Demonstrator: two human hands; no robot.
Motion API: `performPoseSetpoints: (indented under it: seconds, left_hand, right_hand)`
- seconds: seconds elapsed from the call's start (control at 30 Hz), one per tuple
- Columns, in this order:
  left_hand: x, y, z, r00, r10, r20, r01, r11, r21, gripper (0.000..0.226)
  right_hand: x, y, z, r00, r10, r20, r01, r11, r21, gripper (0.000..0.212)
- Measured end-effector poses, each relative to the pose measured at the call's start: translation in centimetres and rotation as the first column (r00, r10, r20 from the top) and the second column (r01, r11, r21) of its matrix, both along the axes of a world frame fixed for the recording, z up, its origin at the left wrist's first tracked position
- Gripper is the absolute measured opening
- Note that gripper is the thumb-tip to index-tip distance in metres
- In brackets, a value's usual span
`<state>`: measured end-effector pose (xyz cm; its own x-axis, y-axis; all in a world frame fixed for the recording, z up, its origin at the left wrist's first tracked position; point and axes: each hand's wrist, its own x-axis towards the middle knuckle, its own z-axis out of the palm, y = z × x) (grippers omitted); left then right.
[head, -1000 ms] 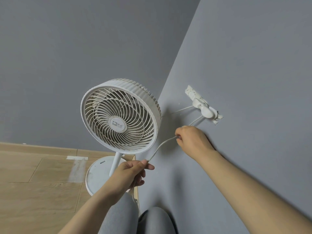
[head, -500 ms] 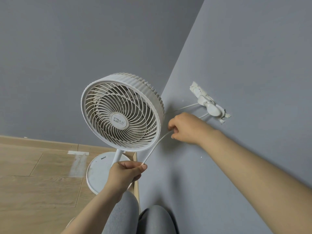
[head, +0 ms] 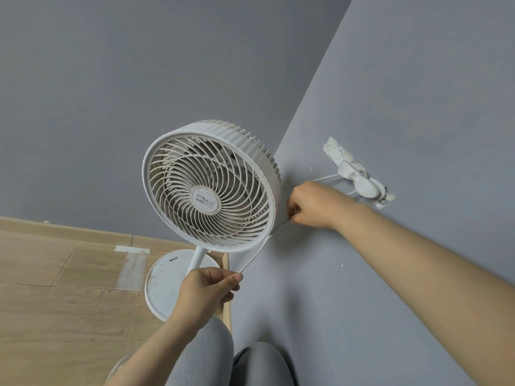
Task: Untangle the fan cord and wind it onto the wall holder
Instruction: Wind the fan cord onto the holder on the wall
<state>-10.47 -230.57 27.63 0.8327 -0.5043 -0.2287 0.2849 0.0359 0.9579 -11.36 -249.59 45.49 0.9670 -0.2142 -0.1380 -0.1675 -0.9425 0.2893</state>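
Note:
A white pedestal fan stands on its round base in the corner of the room. Its thin white cord runs taut from my left hand up to my right hand. My left hand pinches the cord low, in front of the fan's pole. My right hand grips the cord close to the right wall, beside the fan's rim. Behind my right hand, two strands of cord lead to the white wall holder, which is fixed on the right wall.
Grey walls meet in a corner behind the fan. Wooden floor with a strip of tape lies to the left. My knees in grey trousers are at the bottom, near the right wall.
My right hand has slid along the cord leftward, away from the holder and towards the fan's rim. My left hand keeps pinching the cord lower down.

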Motion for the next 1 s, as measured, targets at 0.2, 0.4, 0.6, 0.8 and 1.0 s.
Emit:
performPoseSetpoints:
  seconds: [0.2,0.4,0.6,0.8,1.0]
  left_hand:
    - [0.3,0.0,-0.3,1.0,-0.001,0.002,0.001,1.0,0.007,0.009]
    - [0.6,-0.7,-0.3,1.0,-0.003,-0.019,0.002,0.999,-0.035,0.007]
    - [0.5,-1.5,0.3,0.999,-0.018,-0.04,0.015,0.997,-0.081,0.009]
    - [0.2,-2.1,1.0,0.998,-0.039,-0.044,0.034,0.992,-0.12,0.011]
    - [0.2,-2.6,1.8,0.999,-0.046,-0.025,0.042,0.99,-0.136,0.013]
  right_hand:
    - [1.4,-1.5,0.2,1.0,-0.009,0.03,0.01,1.0,-0.025,0.025]
    - [2.3,-2.7,1.4,0.997,0.019,0.073,-0.017,1.0,-0.026,0.03]
    - [3.4,-3.3,3.0,0.998,0.035,0.052,-0.033,0.999,-0.033,0.03]
    - [4.1,-4.4,5.1,0.996,-0.075,0.052,0.075,0.997,0.003,0.03]
    - [4.0,-4.9,6.6,0.991,-0.075,0.114,0.074,0.997,0.02,0.026]
